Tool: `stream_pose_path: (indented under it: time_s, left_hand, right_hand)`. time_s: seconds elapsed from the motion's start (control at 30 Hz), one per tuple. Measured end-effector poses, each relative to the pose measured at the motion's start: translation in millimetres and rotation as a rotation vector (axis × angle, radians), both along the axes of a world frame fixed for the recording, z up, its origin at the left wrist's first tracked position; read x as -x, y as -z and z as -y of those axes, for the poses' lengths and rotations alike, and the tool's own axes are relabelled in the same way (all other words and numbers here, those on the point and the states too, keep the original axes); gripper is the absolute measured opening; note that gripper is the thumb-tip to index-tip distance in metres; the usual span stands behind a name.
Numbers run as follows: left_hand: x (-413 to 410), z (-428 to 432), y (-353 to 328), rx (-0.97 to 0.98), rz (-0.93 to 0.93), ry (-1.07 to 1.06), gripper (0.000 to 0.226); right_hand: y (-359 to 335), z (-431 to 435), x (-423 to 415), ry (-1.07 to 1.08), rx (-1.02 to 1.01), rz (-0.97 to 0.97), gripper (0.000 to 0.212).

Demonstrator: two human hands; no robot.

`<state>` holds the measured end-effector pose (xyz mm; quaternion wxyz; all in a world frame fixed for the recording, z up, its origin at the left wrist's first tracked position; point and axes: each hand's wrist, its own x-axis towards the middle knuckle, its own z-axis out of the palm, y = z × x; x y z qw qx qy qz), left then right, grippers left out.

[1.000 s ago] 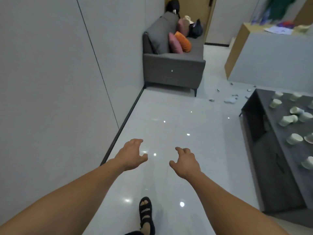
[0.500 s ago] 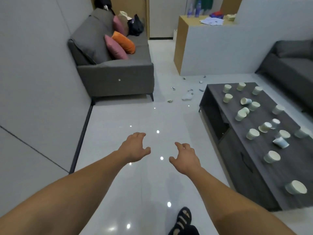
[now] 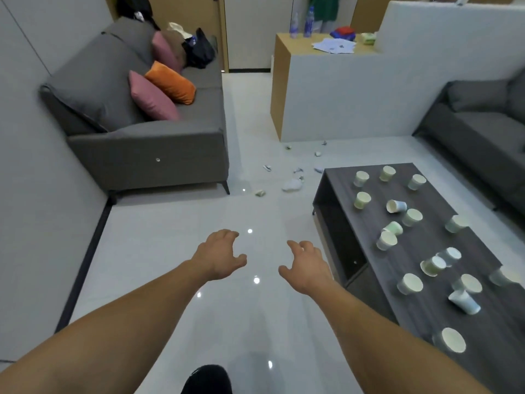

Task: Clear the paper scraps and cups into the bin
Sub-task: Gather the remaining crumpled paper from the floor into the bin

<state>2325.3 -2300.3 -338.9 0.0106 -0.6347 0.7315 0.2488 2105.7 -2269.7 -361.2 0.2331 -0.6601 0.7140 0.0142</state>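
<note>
Two bare hands are reaching out in front of you over the glossy white floor [image 3: 176,237]: your left hand [image 3: 218,258] and your right hand [image 3: 305,267] are both empty, fingers spread and loosely curled, palms down, touching nothing. They are hanging side by side with a gap between them.

To your right, the cups [image 3: 409,283] are sitting scattered across the dark wood surface [image 3: 420,251], some upright and several tipped on their sides, such as the one near the far middle [image 3: 396,206]. None of them are within your hands' grasp; your right hand is floating near the surface's near-left edge but apart from it.

The paper scraps [image 3: 292,184] are lying on the floor farther ahead, strewn between the grey sofa [image 3: 147,143] on your left and the far end of the surface, near the foot of a white partition [image 3: 341,95].

Pink and orange cushions [image 3: 159,89] are leaning on the sofa. A second grey sofa [image 3: 480,129] is standing on the far right. A dark shoe [image 3: 207,379] is showing at the bottom edge.
</note>
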Motion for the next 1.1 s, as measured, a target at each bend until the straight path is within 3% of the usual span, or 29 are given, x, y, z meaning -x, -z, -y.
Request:
stream_pose_path:
  time_s: [0.43,1.1]
  left_hand:
    - [25,307,24,-0.056,-0.043,0.082,0.071]
    - [91,685,58,-0.152,0.032,-0.068,0.072]
  right_hand:
    - [10,292,18,0.087,-0.028,-0.047,0.071]
    - [57,685,94,-0.021,-0.138,0.051,0.071]
